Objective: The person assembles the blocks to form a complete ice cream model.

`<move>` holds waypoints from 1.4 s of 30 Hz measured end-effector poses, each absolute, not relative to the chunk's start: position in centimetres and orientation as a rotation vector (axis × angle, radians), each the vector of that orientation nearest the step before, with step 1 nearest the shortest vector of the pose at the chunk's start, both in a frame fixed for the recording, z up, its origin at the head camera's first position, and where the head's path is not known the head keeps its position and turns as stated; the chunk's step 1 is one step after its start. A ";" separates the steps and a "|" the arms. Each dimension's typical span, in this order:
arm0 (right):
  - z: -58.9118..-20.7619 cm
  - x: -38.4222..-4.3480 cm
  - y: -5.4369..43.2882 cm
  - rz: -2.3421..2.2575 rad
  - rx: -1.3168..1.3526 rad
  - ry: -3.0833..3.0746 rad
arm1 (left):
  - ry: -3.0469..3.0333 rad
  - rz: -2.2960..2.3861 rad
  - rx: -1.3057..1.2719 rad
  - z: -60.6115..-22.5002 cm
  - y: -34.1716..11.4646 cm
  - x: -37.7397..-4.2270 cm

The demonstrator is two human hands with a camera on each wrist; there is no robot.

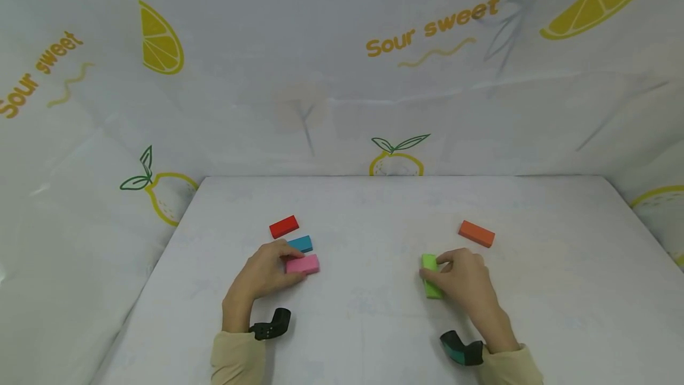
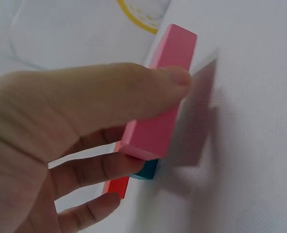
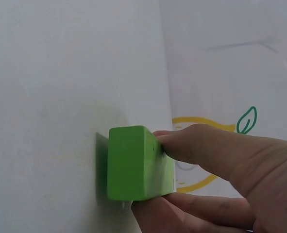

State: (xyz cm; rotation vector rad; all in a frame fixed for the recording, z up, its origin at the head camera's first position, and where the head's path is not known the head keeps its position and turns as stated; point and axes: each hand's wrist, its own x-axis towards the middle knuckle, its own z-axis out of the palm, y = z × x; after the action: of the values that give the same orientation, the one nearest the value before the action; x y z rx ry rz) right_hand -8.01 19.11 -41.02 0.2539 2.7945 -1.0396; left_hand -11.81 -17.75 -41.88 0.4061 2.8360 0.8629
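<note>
Starting lower left of centre in the head view, hold the pink block (image 1: 309, 264) in the left hand (image 1: 262, 272) with light, even pressure, and mind the blue block (image 1: 301, 243) just beyond, partly covered by the fingers, and the red block (image 1: 284, 227) a little farther up the frame. Best to control the loose fingers at the bottom of the left wrist view, so as not to nudge either neighbour. Pinched between thumb and fingertips across the narrow width, right end jutting free toward the middle of the frame; better steered slowly, with that end unsupported. Hard to tell from the shadow whether fully clear of the table (image 1: 363, 325). Then, lower right of centre, treat the green block (image 1: 429, 262) likewise: pinched in the right hand (image 1: 465, 281), thumb reaching over toward the left side, fingers near the upper right, lower end sticking out toward the bottom of the frame. Wise to square thumb against fingers, to prevent twisting. Farther up the frame, apart from that hand, the orange block (image 1: 476, 234), lying aslant; allow some room there.
</note>
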 end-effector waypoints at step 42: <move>-41.7 -7.2 14.7 -1.121 0.161 2.807 | 3.007 1.104 0.829 -43.7 -14.3 -12.7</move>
State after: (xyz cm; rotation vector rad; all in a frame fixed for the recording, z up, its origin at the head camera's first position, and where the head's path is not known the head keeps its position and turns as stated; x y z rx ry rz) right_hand -7.17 14.71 -41.75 0.1605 2.8072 -1.1213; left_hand -12.70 -14.33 -43.73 0.8286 3.0073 1.1041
